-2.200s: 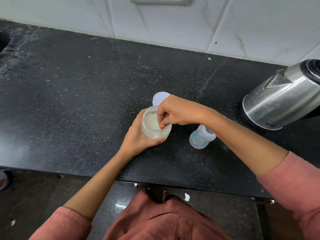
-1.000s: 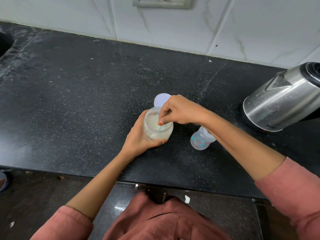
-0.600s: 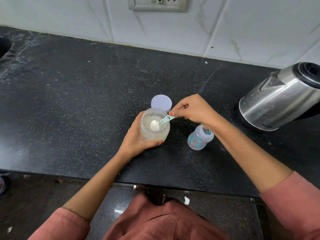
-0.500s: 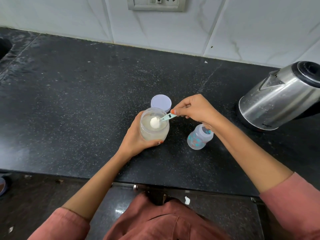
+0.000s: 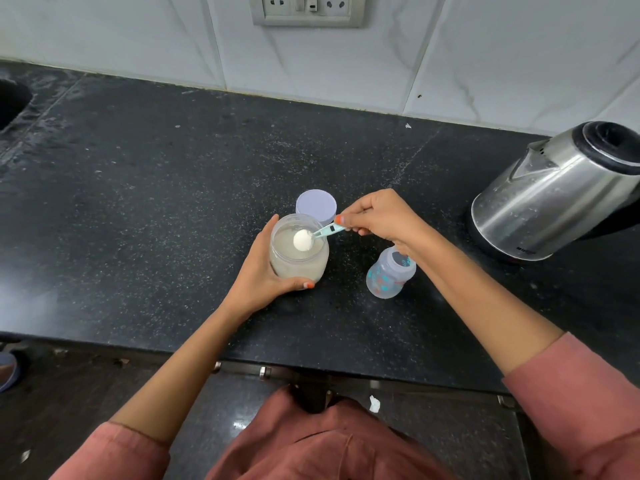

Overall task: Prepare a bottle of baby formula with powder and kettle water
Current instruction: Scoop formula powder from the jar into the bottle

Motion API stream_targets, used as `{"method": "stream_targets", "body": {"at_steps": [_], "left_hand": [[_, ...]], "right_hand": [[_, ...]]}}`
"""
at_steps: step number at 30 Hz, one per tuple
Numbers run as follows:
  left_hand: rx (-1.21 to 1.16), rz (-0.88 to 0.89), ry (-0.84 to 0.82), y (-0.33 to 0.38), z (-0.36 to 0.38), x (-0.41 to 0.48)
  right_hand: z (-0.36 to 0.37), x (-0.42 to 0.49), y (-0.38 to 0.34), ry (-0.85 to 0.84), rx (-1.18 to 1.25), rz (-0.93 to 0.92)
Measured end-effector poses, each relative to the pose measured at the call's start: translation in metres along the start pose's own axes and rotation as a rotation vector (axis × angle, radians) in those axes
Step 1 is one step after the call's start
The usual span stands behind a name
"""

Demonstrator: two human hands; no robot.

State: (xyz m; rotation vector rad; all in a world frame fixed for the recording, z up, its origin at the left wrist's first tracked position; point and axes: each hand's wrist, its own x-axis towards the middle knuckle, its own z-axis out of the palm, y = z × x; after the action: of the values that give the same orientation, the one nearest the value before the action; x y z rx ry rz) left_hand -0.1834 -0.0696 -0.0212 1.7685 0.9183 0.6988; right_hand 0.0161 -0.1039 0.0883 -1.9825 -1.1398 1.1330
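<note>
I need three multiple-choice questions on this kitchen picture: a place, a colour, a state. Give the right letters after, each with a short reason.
1. Where is the lid relative to the powder jar, seen from the person? A in front; B behind; C on top.
2. What colour is the handle of the scoop? A red; B yellow; C light teal.
3. What is in the scoop's bowl? A a heap of powder; B nothing; C water.
Answers: 1 B, the lid lies just beyond the jar's rim. 2 C, the handle pinched by the right hand is teal. 3 A, a white mound sits in the bowl.
</note>
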Motion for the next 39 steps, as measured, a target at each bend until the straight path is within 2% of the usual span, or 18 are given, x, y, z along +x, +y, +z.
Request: {"method": "stream_targets", "body": {"at_steps": [6,9,13,15,18,24,28,31,39], "left_hand": [[0.014,0.001,0.098,0.006,-0.001,-0.013],[0.048,0.038,0.22,0.014,0.0,-0.02],[0.096,0.256,0.508,0.035,0.007,-0.036],[0.133,0.37,0.553,0.042,0.017,-0.042],[0.113,0.378,0.466,0.046,0.043,-0.045],[0.004,0.175,0.125,0.04,0.097,-0.031],[-0.007,0.012,-0.01,0.033,0.121,-0.014],[-0.012,-0.021,-0.037,0.037,0.134,-0.003],[-0.066,-0.024,0.056,0.047,0.139,0.002]], "right_hand": [[-0.006,0.002,-0.001,-0.021,0.051,0.007],[-0.009,0.003,-0.001,-0.033,0.075,0.004],[-0.012,0.004,0.0,-0.056,0.115,0.0],[-0.013,0.004,0.0,-0.065,0.117,0.007],[-0.015,0.004,0.001,-0.078,0.109,0.011],[-0.019,0.006,0.002,-0.1,0.092,0.008],[-0.019,0.008,0.003,-0.119,0.103,0.008],[-0.019,0.009,0.004,-0.125,0.1,0.012],[-0.021,0.01,0.003,-0.127,0.107,0.017]]}}
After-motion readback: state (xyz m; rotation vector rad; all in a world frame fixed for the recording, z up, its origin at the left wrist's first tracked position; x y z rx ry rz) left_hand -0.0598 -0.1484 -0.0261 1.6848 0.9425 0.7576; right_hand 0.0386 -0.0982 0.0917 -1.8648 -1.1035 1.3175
